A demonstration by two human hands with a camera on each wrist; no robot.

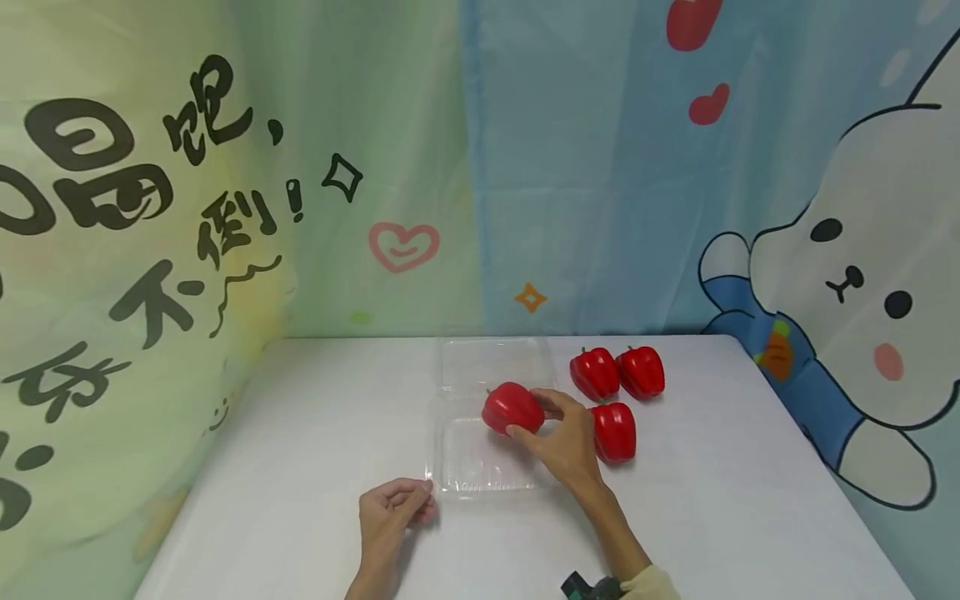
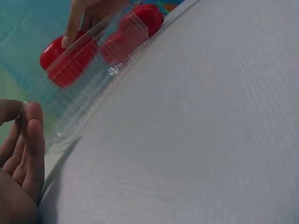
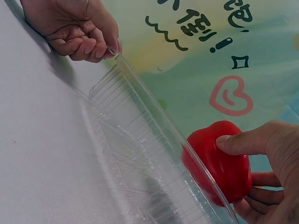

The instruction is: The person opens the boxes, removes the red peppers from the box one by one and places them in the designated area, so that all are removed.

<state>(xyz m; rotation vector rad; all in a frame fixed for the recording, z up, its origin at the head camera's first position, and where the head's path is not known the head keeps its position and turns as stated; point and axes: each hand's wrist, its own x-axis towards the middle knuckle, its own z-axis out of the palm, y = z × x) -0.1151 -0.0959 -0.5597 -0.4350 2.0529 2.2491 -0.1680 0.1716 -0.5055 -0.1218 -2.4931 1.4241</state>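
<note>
A clear plastic clamshell box lies opened out on the white table, its lid half toward the back. My left hand pinches the box's near left corner between thumb and fingers, as the right wrist view also shows. My right hand grips a red bell pepper between thumb and fingers, over the box's near half. In the right wrist view that pepper shows partly behind the box's clear wall. Whether it touches the box floor I cannot tell.
To the right of the box lie three more red bell peppers: one nearest my right wrist, one behind it and one at the far right. A printed curtain hangs behind the table.
</note>
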